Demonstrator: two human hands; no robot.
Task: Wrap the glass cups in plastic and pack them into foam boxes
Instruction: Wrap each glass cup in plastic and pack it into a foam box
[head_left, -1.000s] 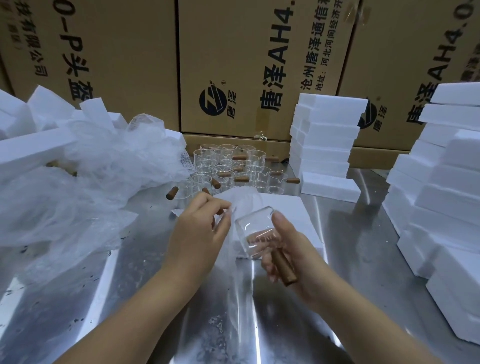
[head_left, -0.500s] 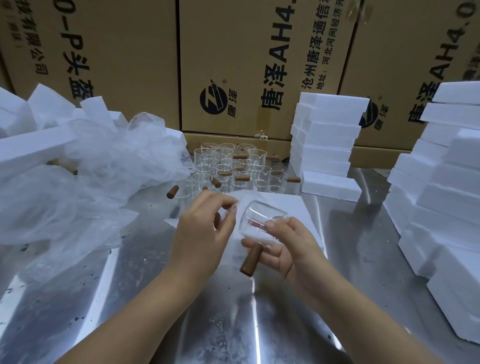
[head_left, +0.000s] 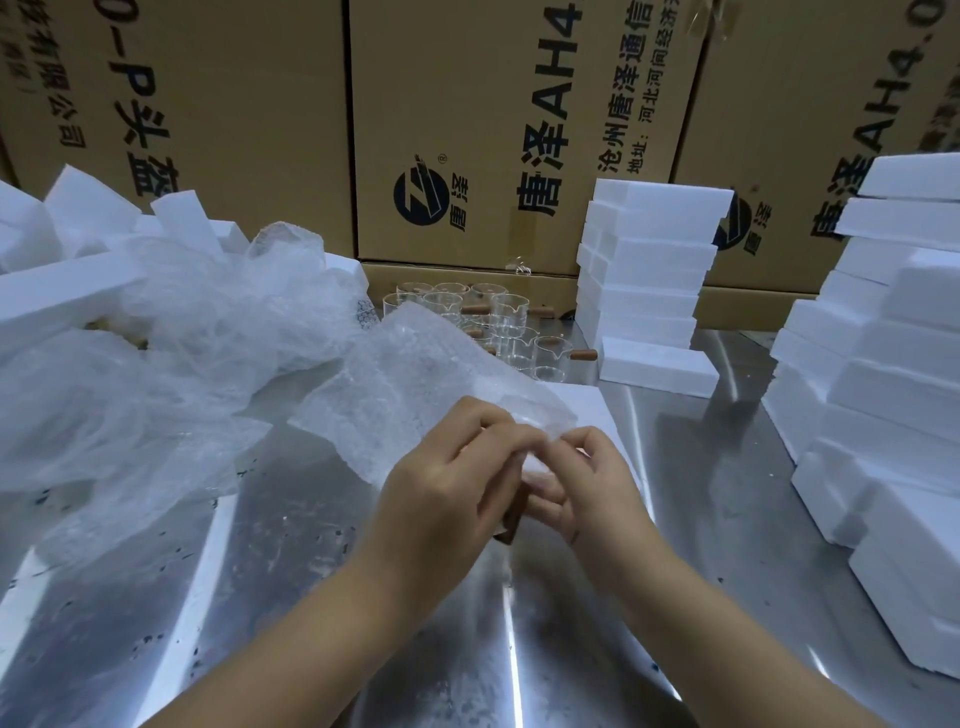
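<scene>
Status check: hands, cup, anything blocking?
Left hand pinches bubble wrap; right hand holds glass cup. Cup mostly hidden, wooden handle poking out below. Nothing blocking; foam boxes stacked right.

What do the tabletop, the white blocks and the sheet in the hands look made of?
Tabletop: shiny metal, probably stainless steel, judging by streaky reflections. White blocks: matte foam, likely polystyrene. Sheet: clear plastic bubble wrap, dimpled all over.

Printed cardboard cartons behind a glaring steel table
</scene>
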